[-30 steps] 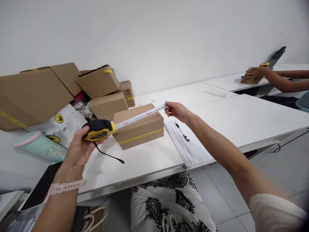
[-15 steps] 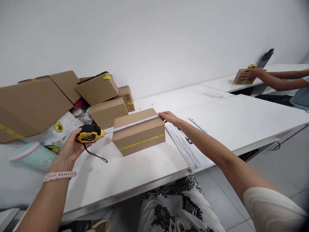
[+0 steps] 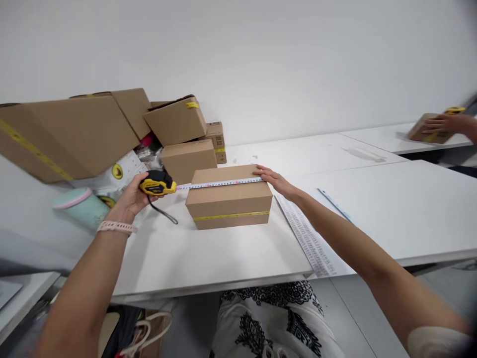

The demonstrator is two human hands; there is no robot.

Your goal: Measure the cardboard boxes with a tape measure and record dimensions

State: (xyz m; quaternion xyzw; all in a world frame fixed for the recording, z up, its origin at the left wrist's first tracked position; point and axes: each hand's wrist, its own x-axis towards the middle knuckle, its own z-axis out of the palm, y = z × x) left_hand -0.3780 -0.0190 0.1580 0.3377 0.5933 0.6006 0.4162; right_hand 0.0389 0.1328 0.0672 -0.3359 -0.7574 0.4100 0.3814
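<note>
Oblong brown cardboard box (image 3: 229,206) on smooth white table (image 3: 208,261), flat metal-looking strip (image 3: 221,184) along its top; left hand (image 3: 131,195) wrapped round chunky black-yellow tape measure (image 3: 157,184) beyond box's left end, right hand (image 3: 275,181) stretched over strip's right end (can't tell if pinching)

Head-worn view, close, forward-down — right edge seemingly blurred

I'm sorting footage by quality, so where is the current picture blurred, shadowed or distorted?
Head view: tape measure and cardboard box look fairly sharp; the co-worker's hand at the right edge is smeared; print on the paper sheet is illegible; soft shadows fall on the white table; right corners darken and edges look stretched.
</note>
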